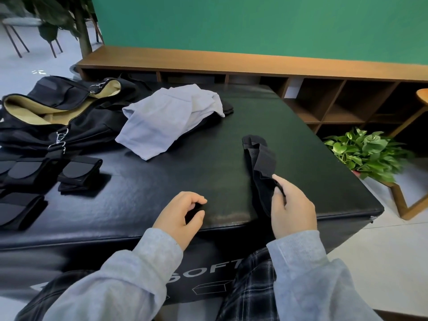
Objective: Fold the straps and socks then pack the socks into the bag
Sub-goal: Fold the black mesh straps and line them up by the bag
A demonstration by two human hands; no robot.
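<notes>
Green wall behind, wooden cubby shelf (335, 100) under it, black padded table (185, 163) up front. Bag (58, 112) lying open at far left, tan lining showing. Folded straps (78, 174) lined up near the left edge, so that part looks done. Grey cloth (166, 119) heaped mid-table, with something dark poking out from under it, maybe another sock, can't tell.

Right hand (293, 209) pinching a black sock (261, 167) by its near end, thumb and fingers curled round it, rest of the sock trailing away over the table, floppy and a bit bunched. Left hand (179, 215) near the front edge, fingers loosely curled, apparently holding nothing, though dark between thumb and fingers so not 100% sure.

Stuff that could go sideways, just guessing: one-handed hold on limp knit, so a fold started like this probably comes out crooked. Sock sitting close to the front edge, so a slipped pinch likely drops it to the floor. Black on black too, easy to misjudge edges. Bag well apart on the far side, long reach, fold may fall open on the way.
</notes>
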